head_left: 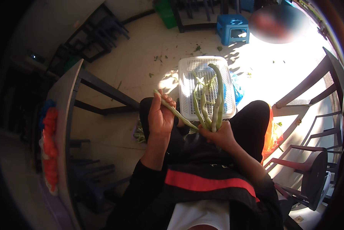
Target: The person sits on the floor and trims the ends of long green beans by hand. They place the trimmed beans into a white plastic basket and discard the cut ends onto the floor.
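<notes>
My left hand (162, 115) grips the upper part of one long green bean pod (180, 115), thumb laid along it. That pod slants down to the right, and its lower end meets my right hand (219, 134). Several more long bean pods (218, 102) fan upward from my right fist, held at their lower ends. Behind them a white perforated plastic basket (186, 61) stands on the floor in front of my knees. Some thin green pieces (199, 80) show over the basket, partly covered by the held pods; whether they lie inside is hard to tell.
A blue plastic stool (232, 28) stands beyond the basket. Leaf scraps (198, 48) litter the tiled floor. A blue bag (237, 87) and an orange bag (272, 139) lie to the right. Tables (67, 95) flank me, and a chair (310, 169) is at right. Cut greens (139, 132) sit by my left leg.
</notes>
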`<state>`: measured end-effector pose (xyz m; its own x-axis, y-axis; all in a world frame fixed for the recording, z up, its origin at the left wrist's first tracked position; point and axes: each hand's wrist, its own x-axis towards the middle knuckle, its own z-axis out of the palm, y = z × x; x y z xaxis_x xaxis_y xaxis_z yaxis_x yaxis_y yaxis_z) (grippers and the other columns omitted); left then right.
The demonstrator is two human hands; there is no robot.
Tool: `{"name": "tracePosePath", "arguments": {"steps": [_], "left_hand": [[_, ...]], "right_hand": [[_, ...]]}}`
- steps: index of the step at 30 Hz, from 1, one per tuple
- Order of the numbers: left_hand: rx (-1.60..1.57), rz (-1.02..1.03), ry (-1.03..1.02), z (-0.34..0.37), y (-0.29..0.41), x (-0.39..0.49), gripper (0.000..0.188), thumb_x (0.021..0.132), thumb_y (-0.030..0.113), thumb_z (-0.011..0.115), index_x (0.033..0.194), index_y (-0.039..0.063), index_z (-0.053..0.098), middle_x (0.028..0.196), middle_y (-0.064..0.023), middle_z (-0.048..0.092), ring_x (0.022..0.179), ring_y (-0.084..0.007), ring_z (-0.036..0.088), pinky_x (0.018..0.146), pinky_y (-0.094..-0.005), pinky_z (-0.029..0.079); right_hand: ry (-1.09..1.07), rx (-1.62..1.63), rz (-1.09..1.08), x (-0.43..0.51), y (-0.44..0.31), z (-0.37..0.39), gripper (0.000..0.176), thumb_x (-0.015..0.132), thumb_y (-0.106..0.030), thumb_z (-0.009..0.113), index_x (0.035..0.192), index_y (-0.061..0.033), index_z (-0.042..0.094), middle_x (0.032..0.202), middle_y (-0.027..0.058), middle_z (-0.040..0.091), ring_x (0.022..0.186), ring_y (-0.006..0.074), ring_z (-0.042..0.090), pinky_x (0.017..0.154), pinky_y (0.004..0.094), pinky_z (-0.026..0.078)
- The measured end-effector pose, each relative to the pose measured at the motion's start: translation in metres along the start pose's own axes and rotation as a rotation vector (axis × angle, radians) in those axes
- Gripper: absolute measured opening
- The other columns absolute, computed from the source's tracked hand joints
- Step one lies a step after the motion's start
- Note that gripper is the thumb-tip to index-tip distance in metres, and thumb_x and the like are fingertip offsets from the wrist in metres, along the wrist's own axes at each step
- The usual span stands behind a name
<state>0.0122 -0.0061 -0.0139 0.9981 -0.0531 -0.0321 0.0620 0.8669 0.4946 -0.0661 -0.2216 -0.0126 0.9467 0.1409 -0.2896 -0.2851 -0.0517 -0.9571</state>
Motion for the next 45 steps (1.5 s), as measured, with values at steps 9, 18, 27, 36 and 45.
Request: {"name": "tracePosePath", "arguments": {"steps": [9,18,27,36,45], "left_hand": [[1.077,0.389,0.03,0.003,-0.015,-0.011,0.055,0.093,0.015,0.061,0.142,0.004,0.039,0.133,-0.0145,0.05,0.115,-0.0272,0.056,0.098,-0.0395,0.044],[1.667,0.253,-0.643,-0.006,-0.021,-0.044,0.031,0.075,0.005,0.075,0.105,0.01,0.071,0.093,-0.002,0.067,0.093,-0.021,0.06,0.083,-0.0325,0.046],[1.608,0.498,-0.67,0.009,-0.024,-0.048,0.026,0.073,-0.002,0.074,0.098,0.006,0.07,0.09,-0.0051,0.065,0.084,-0.0215,0.062,0.071,-0.0297,0.051],[1.422,0.277,-0.535,-0.003,-0.054,-0.06,0.022,0.081,-0.001,0.068,0.102,0.0,0.066,0.092,-0.0109,0.069,0.077,-0.0172,0.068,0.07,-0.0274,0.053],[0.528,0.068,0.006,-0.016,-0.011,-0.035,0.014,0.091,0.003,0.06,0.103,-0.004,0.064,0.089,-0.0125,0.068,0.08,-0.0222,0.069,0.072,-0.0351,0.061]], "right_hand": [[0.064,-0.047,-0.095,-0.007,-0.013,-0.009,0.015,0.078,-0.012,0.071,0.083,0.0017,0.069,0.059,0.0033,0.062,0.048,0.0082,0.056,0.045,0.023,0.044],[-0.023,0.104,0.124,-0.006,-0.024,-0.027,0.014,0.076,-0.009,0.071,0.081,0.0026,0.065,0.059,0.0031,0.059,0.047,0.0085,0.054,0.044,0.0217,0.042],[-0.037,0.11,0.056,-0.004,-0.016,-0.025,0.011,0.077,-0.007,0.067,0.081,0.0026,0.064,0.06,0.0037,0.059,0.045,0.0092,0.052,0.041,0.023,0.04],[-0.004,0.267,-0.085,0.0,0.004,-0.011,0.013,0.079,-0.012,0.068,0.08,0.0008,0.065,0.059,0.0031,0.059,0.048,0.0082,0.054,0.042,0.0233,0.04],[0.105,0.12,0.064,-0.005,-0.001,-0.022,0.009,0.079,-0.008,0.066,0.079,0.0005,0.065,0.057,0.0004,0.056,0.047,0.0055,0.049,0.044,0.0228,0.038]]}}
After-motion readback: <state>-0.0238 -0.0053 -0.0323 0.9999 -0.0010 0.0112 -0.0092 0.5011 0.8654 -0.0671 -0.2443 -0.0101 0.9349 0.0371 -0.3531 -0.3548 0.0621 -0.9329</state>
